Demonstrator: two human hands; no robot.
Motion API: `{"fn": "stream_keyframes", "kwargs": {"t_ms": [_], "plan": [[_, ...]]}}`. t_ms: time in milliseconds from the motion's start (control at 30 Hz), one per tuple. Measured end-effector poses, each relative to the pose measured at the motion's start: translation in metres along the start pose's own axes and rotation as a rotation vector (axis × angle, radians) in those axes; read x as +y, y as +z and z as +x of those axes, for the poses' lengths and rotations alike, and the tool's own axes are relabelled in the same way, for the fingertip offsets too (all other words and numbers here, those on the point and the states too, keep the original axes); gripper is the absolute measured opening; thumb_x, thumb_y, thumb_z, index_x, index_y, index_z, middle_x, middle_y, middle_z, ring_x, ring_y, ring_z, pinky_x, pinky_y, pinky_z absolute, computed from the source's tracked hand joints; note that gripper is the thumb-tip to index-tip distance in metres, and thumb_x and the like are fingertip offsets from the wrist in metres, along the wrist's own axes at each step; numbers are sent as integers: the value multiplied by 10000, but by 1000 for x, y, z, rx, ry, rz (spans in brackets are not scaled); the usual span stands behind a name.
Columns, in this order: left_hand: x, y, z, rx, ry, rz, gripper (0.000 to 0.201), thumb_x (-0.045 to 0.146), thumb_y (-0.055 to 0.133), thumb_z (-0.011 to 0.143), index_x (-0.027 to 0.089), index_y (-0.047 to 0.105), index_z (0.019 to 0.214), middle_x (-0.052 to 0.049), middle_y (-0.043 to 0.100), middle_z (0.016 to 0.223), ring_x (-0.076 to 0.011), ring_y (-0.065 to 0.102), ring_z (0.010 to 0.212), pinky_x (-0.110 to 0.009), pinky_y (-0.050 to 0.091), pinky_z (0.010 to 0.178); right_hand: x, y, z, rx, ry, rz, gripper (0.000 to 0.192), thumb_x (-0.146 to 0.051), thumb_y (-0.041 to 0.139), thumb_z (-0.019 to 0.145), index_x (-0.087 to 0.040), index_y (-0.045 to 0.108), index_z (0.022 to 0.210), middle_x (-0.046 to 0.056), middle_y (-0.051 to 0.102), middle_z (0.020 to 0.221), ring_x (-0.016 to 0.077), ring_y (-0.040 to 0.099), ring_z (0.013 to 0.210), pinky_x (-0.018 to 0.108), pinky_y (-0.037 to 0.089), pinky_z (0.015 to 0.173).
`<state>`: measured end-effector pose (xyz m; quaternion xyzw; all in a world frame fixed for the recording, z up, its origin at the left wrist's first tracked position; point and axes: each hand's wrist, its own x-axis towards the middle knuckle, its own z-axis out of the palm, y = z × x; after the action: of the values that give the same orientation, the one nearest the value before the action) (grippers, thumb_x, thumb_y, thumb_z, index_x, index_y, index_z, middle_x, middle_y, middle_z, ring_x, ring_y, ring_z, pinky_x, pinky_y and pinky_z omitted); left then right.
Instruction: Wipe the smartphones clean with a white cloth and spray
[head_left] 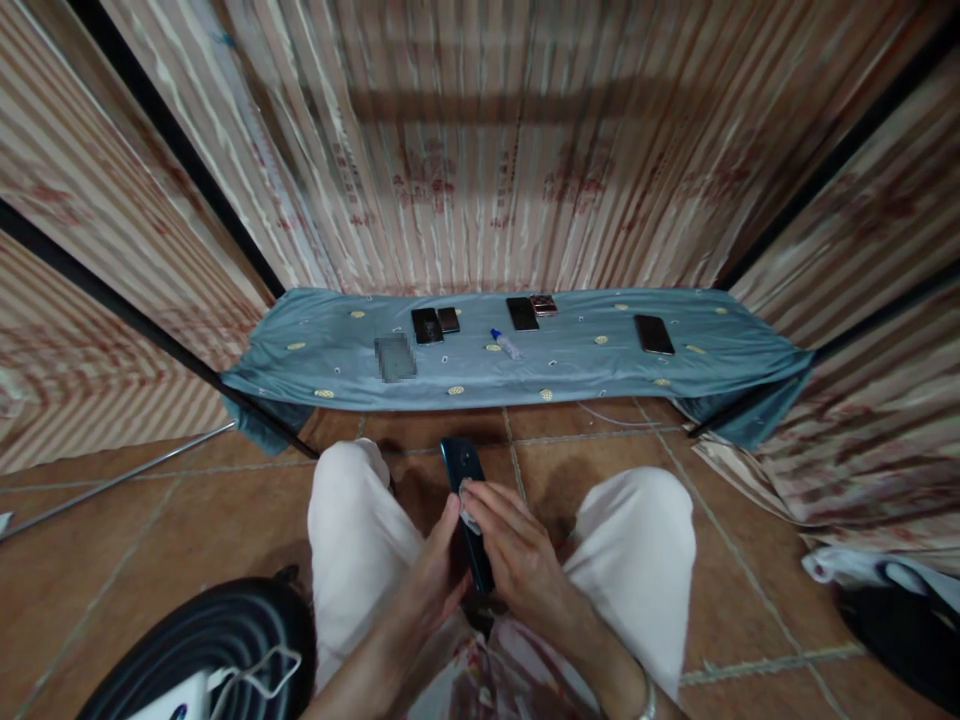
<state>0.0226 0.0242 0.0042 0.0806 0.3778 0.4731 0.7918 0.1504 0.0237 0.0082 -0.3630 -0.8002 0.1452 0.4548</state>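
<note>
Between white-trousered knees, above a brown tiled floor (pixel 150 520), a person's left hand (pixel 433 580) grips a dark blue phone (pixel 466 505) from the side while the right hand (pixel 517 555) presses a small pale cloth (pixel 468 505) against its back with closed fingers. Farther off, a low bench draped in teal fabric (pixel 330 350) carries several dark phones (pixel 427 325) and a small bottle (pixel 507 344), well apart from the hands.
</note>
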Motion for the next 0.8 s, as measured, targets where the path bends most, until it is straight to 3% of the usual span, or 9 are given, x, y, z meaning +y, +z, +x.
{"fn": "stream_keyframes", "kwargs": {"t_ms": [200, 400, 633, 700, 767, 800], "plan": [[-12, 3, -6, -84, 3, 67, 334, 462, 742, 745, 161, 742, 889, -91, 755, 964, -290, 588, 1193, -394, 450, 1027, 13, -3, 22, 27, 2, -46, 557, -59, 359, 947, -235, 382, 1475, 111, 563, 1381, 221, 486, 1311, 451, 485, 1059], [-13, 3, -12, -62, -46, 127, 409, 535, 769, 678, 147, 729, 802, -71, 727, 755, -312, 670, 1019, -426, 523, 920, 32, -8, 31, 21, 56, -12, 502, -98, 351, 970, -222, 422, 1451, 113, 551, 1397, 195, 467, 1332, 454, 424, 1107], [-5, 2, -16, -101, -97, 97, 471, 537, 721, 738, 145, 724, 999, -110, 741, 923, -306, 676, 1013, -457, 530, 917, 46, -4, 24, 79, 253, 161, 393, -239, 383, 1002, -253, 559, 1352, 82, 596, 1363, 200, 522, 1298, 424, 444, 1082], [-4, 1, -15, -109, -84, 84, 476, 537, 727, 733, 160, 724, 1023, -106, 742, 958, -307, 661, 1055, -461, 520, 939, 44, -3, 21, 92, 365, 264, 382, -311, 411, 997, -264, 578, 1337, 72, 677, 1243, 206, 641, 1142, 388, 543, 964], [-4, 1, -13, -107, -78, 66, 461, 529, 734, 729, 173, 727, 1022, -101, 744, 980, -307, 643, 1098, -465, 507, 964, 41, -2, 17, 70, 530, 391, 404, -380, 440, 982, -274, 568, 1350, 43, 752, 996, 178, 725, 783, 310, 627, 683], [-3, 0, -12, -106, -78, 58, 451, 523, 735, 731, 175, 729, 1017, -100, 745, 987, -307, 635, 1117, -467, 500, 975, 39, -1, 15, 56, 608, 447, 420, -405, 454, 972, -273, 564, 1356, 23, 753, 865, 150, 689, 602, 265, 605, 532]]}}
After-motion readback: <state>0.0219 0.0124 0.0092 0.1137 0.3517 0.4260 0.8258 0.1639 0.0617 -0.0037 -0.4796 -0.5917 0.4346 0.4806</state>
